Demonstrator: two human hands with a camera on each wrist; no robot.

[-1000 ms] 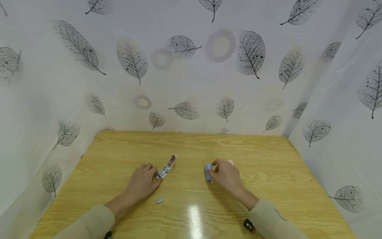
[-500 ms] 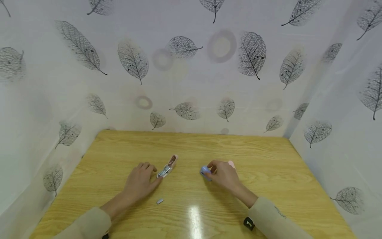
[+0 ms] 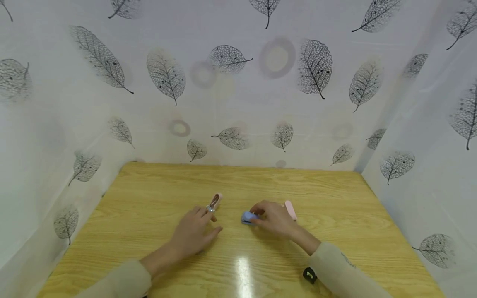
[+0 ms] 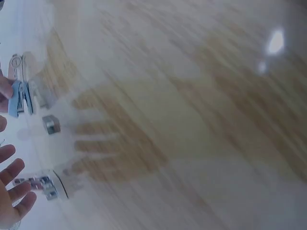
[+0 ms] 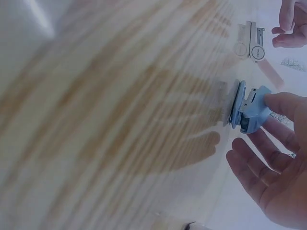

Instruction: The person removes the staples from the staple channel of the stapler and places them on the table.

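Observation:
My right hand (image 3: 273, 219) pinches a small blue stapler (image 3: 247, 217) between thumb and fingers. In the right wrist view the stapler (image 5: 256, 110) stands base down on the table, its other fingers spread beside it. My left hand (image 3: 193, 231) reaches over the table with loose, parted fingers and holds nothing. Just beyond its fingertips lies an opened-out pink stapler (image 3: 215, 201), its near part hidden behind them in the head view. A small grey metal strip, like a block of staples (image 4: 51, 124), lies on the table in the left wrist view; the left hand hides it from the head camera.
A pink object with a rounded end (image 3: 290, 210) lies behind the right hand. By the right sleeve is a small black item (image 3: 309, 275). The wooden table (image 3: 320, 182) meets leaf-patterned walls at the back and sides.
The blue stapler has been turned from pointing away to lying sideways and moved left in the right hand. My left hand has left the pink stapler's near end and shifted right, over the strip.

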